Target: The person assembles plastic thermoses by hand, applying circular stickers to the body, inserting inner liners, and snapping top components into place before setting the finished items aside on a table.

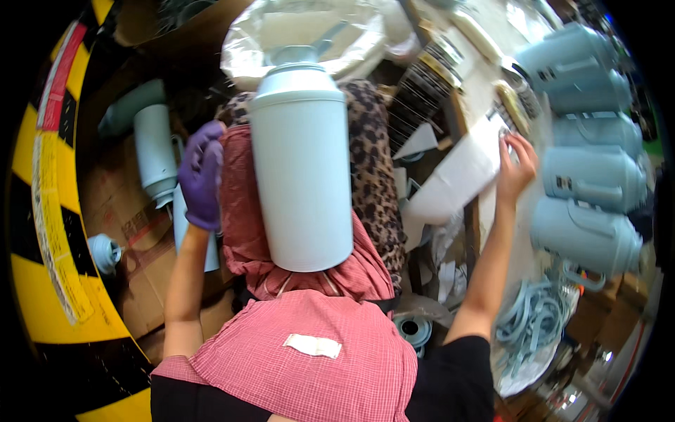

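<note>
One pale blue cylindrical flask body (302, 172) rests on the lap, over red cloth (239, 204). Of the hands, the purple-gloved left hand (202, 176) is half curled beside it; whether it grips anything, I cannot tell. The bare right hand (517, 158) pinches one white sheet (453, 183) at its upper end. One plastic-lined bin (235, 53) contains a pale blue strip (330, 36). Five pale blue jugs (587, 235) line the desk (522, 225).

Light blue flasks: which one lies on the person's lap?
The large flask on the pink apron, between the gloved left hand and right hand; the others are off to either side.
</note>
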Motion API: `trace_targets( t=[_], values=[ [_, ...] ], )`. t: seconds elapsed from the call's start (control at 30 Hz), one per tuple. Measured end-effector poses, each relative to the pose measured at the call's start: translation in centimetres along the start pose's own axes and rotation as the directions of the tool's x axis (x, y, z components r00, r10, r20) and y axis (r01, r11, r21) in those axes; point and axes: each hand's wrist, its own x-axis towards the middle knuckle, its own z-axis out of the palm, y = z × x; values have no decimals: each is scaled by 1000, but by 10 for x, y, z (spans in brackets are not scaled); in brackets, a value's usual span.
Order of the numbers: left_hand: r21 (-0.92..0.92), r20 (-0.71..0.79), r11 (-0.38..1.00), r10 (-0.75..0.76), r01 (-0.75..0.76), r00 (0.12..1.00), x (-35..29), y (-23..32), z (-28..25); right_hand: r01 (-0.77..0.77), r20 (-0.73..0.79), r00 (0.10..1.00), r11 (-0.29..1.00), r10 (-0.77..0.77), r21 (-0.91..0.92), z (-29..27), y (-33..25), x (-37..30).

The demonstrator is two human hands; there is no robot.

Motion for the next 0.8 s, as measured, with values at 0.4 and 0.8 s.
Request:
trace_targets(
  t=[0.4, 0.8],
  values=[
    [145, 295, 939, 261, -313, 919, 27, 69, 71, -641, 639, 766, -1, 66, 768, 29, -273, -42],
    [685, 294, 602, 287, -411, 911, 56, 51, 91, -696, 679, 715, 73, 170, 715, 84, -270, -48]
  ],
)
